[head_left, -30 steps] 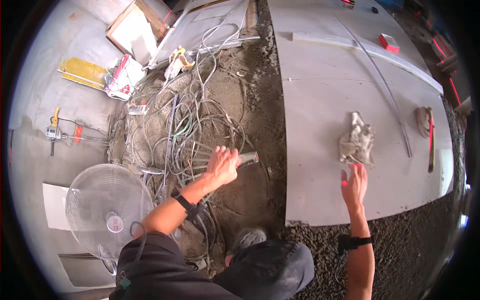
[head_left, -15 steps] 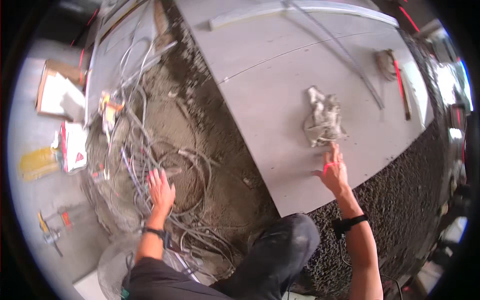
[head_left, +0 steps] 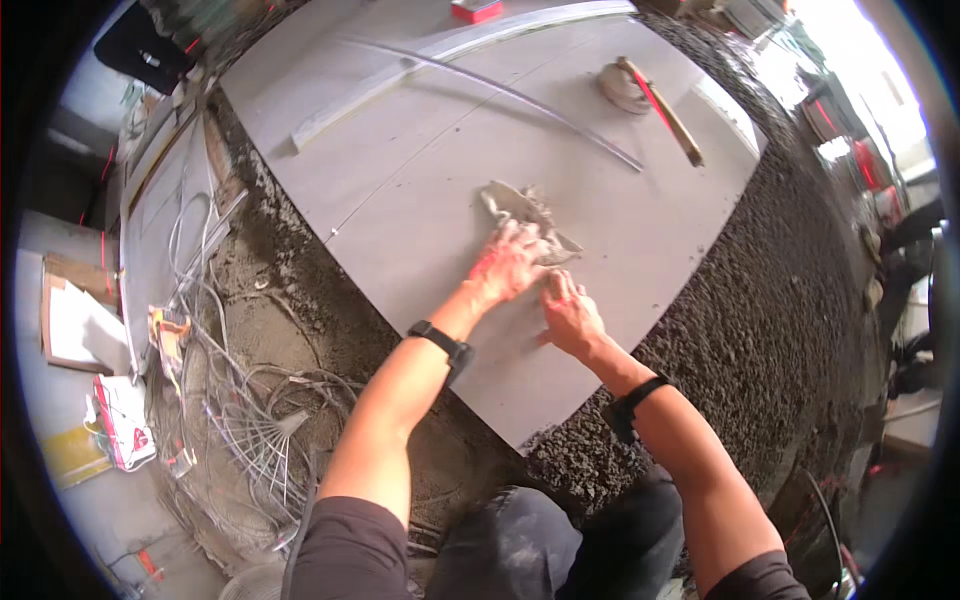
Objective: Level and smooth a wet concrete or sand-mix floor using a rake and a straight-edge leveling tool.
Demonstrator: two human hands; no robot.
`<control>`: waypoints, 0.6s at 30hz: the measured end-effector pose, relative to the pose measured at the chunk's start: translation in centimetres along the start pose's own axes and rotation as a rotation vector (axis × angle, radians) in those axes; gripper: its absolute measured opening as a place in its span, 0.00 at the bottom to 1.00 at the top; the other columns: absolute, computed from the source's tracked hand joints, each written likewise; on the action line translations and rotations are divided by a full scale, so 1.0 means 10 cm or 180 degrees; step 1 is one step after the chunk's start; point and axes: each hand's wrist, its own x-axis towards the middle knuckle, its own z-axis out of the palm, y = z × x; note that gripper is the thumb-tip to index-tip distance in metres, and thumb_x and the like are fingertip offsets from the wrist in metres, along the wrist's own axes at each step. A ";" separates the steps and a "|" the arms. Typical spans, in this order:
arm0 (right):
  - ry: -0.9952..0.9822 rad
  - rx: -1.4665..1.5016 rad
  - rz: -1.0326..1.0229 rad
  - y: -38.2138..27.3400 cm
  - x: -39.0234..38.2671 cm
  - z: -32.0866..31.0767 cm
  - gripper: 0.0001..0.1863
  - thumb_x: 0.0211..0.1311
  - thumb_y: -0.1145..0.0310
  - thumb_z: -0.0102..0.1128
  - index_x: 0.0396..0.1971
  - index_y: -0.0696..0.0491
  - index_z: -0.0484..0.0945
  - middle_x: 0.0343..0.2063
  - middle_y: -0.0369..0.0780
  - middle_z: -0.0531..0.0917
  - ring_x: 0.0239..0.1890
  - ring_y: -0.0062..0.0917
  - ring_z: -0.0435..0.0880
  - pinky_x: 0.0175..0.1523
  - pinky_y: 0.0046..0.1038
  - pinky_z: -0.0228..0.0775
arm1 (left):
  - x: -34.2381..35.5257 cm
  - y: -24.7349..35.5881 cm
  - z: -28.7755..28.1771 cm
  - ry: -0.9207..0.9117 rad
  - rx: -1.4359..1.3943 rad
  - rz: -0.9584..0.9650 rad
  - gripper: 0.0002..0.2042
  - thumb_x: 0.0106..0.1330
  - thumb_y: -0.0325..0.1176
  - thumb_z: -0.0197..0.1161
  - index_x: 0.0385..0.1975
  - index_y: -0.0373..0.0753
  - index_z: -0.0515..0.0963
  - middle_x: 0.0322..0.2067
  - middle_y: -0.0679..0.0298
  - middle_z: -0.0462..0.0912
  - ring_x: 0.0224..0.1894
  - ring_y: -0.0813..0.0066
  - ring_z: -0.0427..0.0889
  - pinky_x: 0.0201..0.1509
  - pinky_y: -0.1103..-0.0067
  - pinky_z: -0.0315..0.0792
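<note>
A crumpled pair of dirty off-white work gloves (head_left: 530, 215) lies on a large grey slab (head_left: 420, 250) in front of me. My left hand (head_left: 510, 262) is on the near left part of the gloves, its fingers curled into the fabric. Close beside it, my right hand (head_left: 572, 318) is at the gloves' near edge with bent fingers and the thumb apart. Nothing shows in its grasp; whether its fingertips touch the fabric I cannot tell. Both wrists wear black bands.
Farther along the slab lie a thin metal strip (head_left: 520, 98), a long white bar (head_left: 450, 45) and a wooden handle (head_left: 665, 115) against a round tan object (head_left: 622, 88). Dark, rough mortar (head_left: 730, 290) borders the right side. Tangled cables (head_left: 250, 400) and a cardboard box (head_left: 75, 320) are at left.
My left hand has moved from over the cables at left onto the gloves. My right hand stays near them, its fingers more bent. The view has shifted toward the slab and right side.
</note>
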 end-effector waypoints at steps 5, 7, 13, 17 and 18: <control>0.0257 -0.0237 -0.0241 -0.10 0.08 -0.08 0.48 0.39 0.44 0.84 0.59 0.57 0.76 0.63 0.53 0.69 0.68 0.47 0.68 0.65 0.48 0.73 | -0.62 -0.26 -0.04 -0.0376 0.0691 -0.0250 0.24 0.70 0.40 0.63 0.64 0.43 0.75 0.68 0.50 0.71 0.72 0.44 0.65 0.78 0.57 0.58; -0.0223 -0.0330 -0.0311 0.14 0.06 -0.14 0.53 0.43 0.42 0.82 0.67 0.56 0.71 0.69 0.54 0.67 0.72 0.48 0.66 0.68 0.48 0.70 | -0.63 -0.12 -0.19 -0.0597 0.0884 -0.0265 0.25 0.69 0.40 0.64 0.66 0.44 0.73 0.69 0.51 0.70 0.71 0.43 0.66 0.77 0.57 0.61; -0.0365 -0.0244 -0.0153 -0.17 0.33 -0.41 0.59 0.42 0.44 0.84 0.71 0.59 0.65 0.70 0.62 0.64 0.67 0.51 0.74 0.66 0.47 0.72 | -0.47 -0.78 -0.58 -0.1125 0.0647 -0.0874 0.34 0.68 0.46 0.67 0.73 0.46 0.67 0.76 0.54 0.59 0.75 0.38 0.60 0.71 0.56 0.70; -0.0515 -0.0874 -0.0090 -0.30 0.66 -0.33 0.67 0.38 0.38 0.83 0.74 0.62 0.59 0.67 0.73 0.63 0.47 0.45 0.89 0.48 0.47 0.83 | 0.28 -2.10 -1.02 0.0312 -0.1767 -0.1032 0.29 0.62 0.39 0.73 0.61 0.33 0.77 0.59 0.49 0.82 0.60 0.53 0.82 0.58 0.64 0.79; -0.0535 -0.0857 0.0017 -0.35 0.67 -0.39 0.67 0.38 0.38 0.83 0.74 0.62 0.59 0.67 0.73 0.63 0.47 0.45 0.89 0.48 0.47 0.83 | 0.36 -2.52 -1.24 0.1130 -0.0706 -0.0970 0.27 0.60 0.40 0.74 0.57 0.33 0.78 0.56 0.47 0.82 0.58 0.51 0.82 0.57 0.64 0.80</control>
